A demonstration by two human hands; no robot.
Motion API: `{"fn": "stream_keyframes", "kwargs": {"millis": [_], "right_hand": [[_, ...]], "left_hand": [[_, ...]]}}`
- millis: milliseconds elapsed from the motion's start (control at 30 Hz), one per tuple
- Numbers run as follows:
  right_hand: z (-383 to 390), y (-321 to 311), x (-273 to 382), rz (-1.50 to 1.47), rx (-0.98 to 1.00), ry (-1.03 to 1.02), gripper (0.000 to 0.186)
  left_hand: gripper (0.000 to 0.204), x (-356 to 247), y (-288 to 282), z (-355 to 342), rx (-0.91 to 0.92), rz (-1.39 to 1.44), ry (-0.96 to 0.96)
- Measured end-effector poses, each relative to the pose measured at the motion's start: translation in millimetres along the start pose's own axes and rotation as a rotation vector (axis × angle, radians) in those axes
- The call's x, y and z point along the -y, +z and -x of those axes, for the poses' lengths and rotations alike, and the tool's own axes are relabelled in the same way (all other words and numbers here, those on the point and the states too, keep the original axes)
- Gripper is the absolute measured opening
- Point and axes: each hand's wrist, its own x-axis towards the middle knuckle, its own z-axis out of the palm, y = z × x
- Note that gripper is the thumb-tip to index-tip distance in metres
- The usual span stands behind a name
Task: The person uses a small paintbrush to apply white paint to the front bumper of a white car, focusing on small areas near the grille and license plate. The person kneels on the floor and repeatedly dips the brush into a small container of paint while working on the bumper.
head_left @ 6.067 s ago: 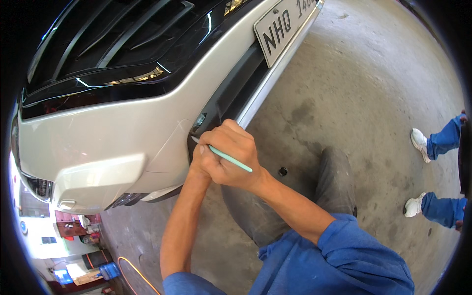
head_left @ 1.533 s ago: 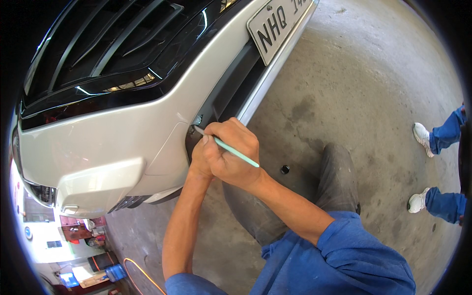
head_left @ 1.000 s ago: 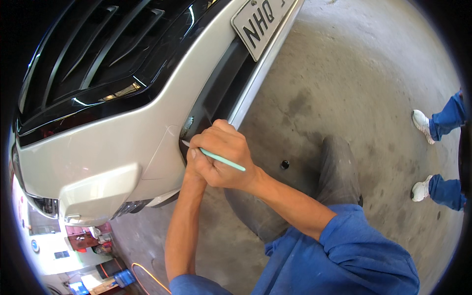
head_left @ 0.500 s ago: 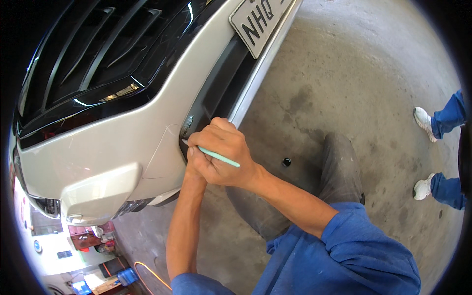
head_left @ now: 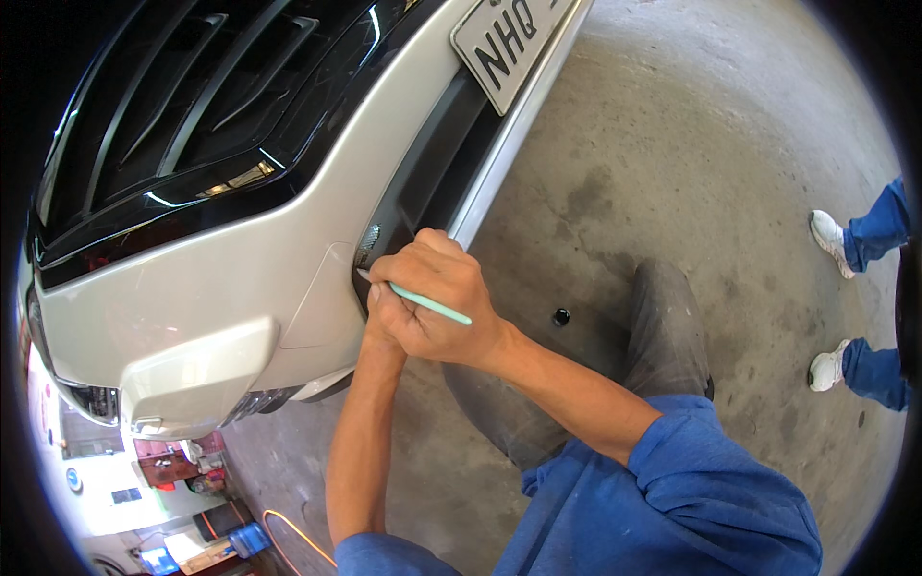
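My right hand [head_left: 437, 298] pinches a slim paintbrush with a mint-green handle [head_left: 432, 305]. Its pale narrow end points at the dark edge beside the lower opening of a car's pale front bumper [head_left: 317, 221]. Beneath the right hand, my left hand [head_left: 381, 331] is against the bumper's lower corner; its fingers are mostly hidden. A small clear reflector or lamp [head_left: 369, 242] lies just beyond the fingertips. Farther up, the black grille [head_left: 182, 106] and a licence plate [head_left: 504, 48] are part of the same car front.
A small dark round container or cap [head_left: 561, 317] is on the concrete floor [head_left: 615, 173] by my knee. At the right, another person's legs show in blue trousers with white shoes [head_left: 828, 240]. An orange hose [head_left: 288, 528] and stacked boxes [head_left: 197, 547] are at lower left.
Almost nothing differs. The right hand and the brush have shifted by a hair, still at the same spot on the bumper.
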Motion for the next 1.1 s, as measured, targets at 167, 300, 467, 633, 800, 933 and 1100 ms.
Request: {"fn": "stream_keyframes", "kwargs": {"millis": [167,300,467,633,800,933,1100], "right_hand": [[0.3,0.4,-0.6,-0.007,-0.011,-0.007,0.016],[-0.1,0.6,-0.7,0.000,-0.017,-0.014,0.015],[0.3,1.6,-1.2,-0.005,-0.034,-0.012,0.014],[0.6,2.9,-2.4,0.009,-0.053,-0.019,0.014],[0.1,3.2,-2.6,0.005,-0.068,-0.019,0.014],[-0.9,2.1,-2.5,0.011,-0.067,-0.017,0.013],[-2.0,1.6,-1.9,0.004,-0.084,-0.018,0.012]], "left_hand": [[0.021,0.8,0.5,0.6,-0.007,-0.002,0.001],[0.021,0.1,0.0,1.8,-0.011,-0.003,0.002],[0.021,-1.0,-0.1,0.1,-0.016,-0.007,0.006],[0.021,-2.1,0.5,-0.7,-0.022,-0.011,0.011],[0.021,-2.8,0.6,-0.9,-0.030,-0.014,0.015],[0.021,-3.5,1.7,-1.1,-0.034,-0.015,0.016],[0.021,-2.0,2.4,-1.8,-0.037,-0.015,0.015]]}}
